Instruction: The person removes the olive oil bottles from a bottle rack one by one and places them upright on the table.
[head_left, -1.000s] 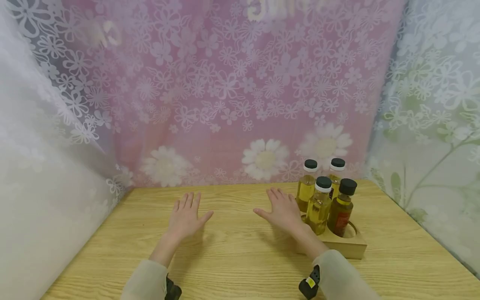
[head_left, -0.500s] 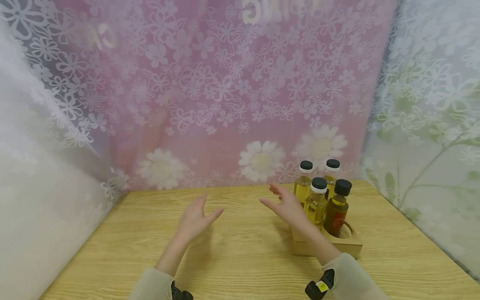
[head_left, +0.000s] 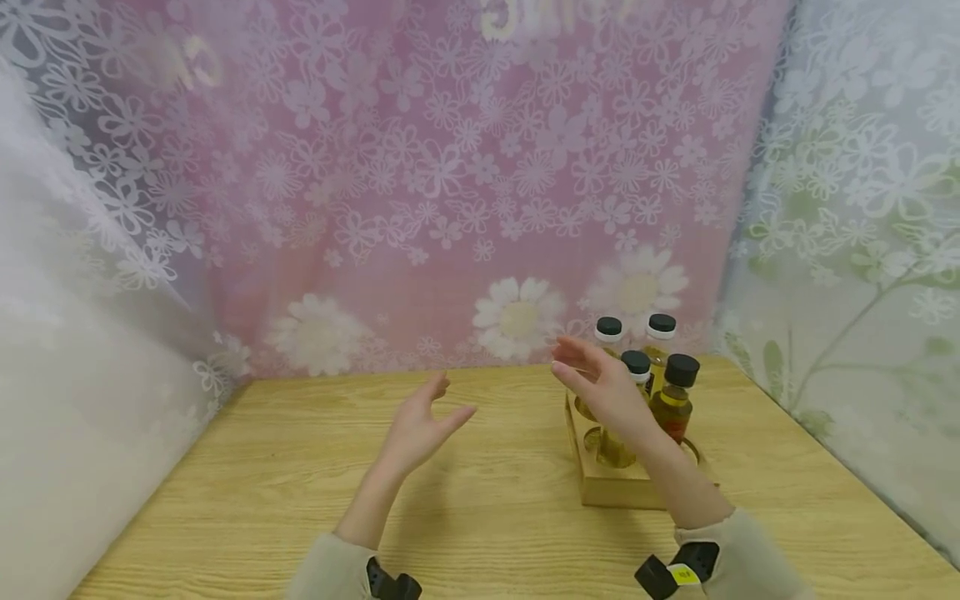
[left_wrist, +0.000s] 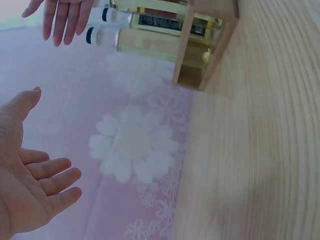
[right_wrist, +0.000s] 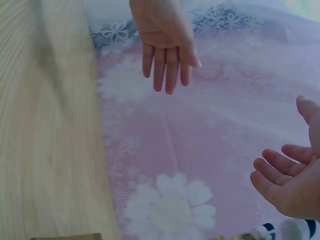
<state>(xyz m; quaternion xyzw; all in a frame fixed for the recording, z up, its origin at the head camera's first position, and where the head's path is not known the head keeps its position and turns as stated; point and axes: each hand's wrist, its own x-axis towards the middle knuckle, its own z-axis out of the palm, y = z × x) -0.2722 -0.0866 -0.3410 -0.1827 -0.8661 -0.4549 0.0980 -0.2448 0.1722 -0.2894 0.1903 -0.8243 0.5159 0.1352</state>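
My left hand (head_left: 415, 429) hovers over the middle of the table, fingers relaxed, thumb apart, holding nothing. To its right my right hand (head_left: 609, 393) is raised with loosely bent fingers and nothing in them. It overlaps the bottles in the head view and partly hides them. Several bottles of yellow oil with black caps stand in a wooden rack (head_left: 626, 493); the dark oil bottle (head_left: 672, 408) has a red label. In the left wrist view my left palm (left_wrist: 25, 190) is bare, as is my right palm (right_wrist: 295, 185) in the right wrist view.
The light wood table (head_left: 300, 500) meets a pink floral curtain (head_left: 420, 208) at the back. White sheer curtains hang at the left (head_left: 90, 400) and right sides. A round hole (head_left: 690, 450) in the rack shows beside the dark bottle.
Both hands have lifted off the table from a flat, spread pose and turned palms inward. They have shifted rightward, the right hand now in front of the bottles. Rack and bottles keep their place.
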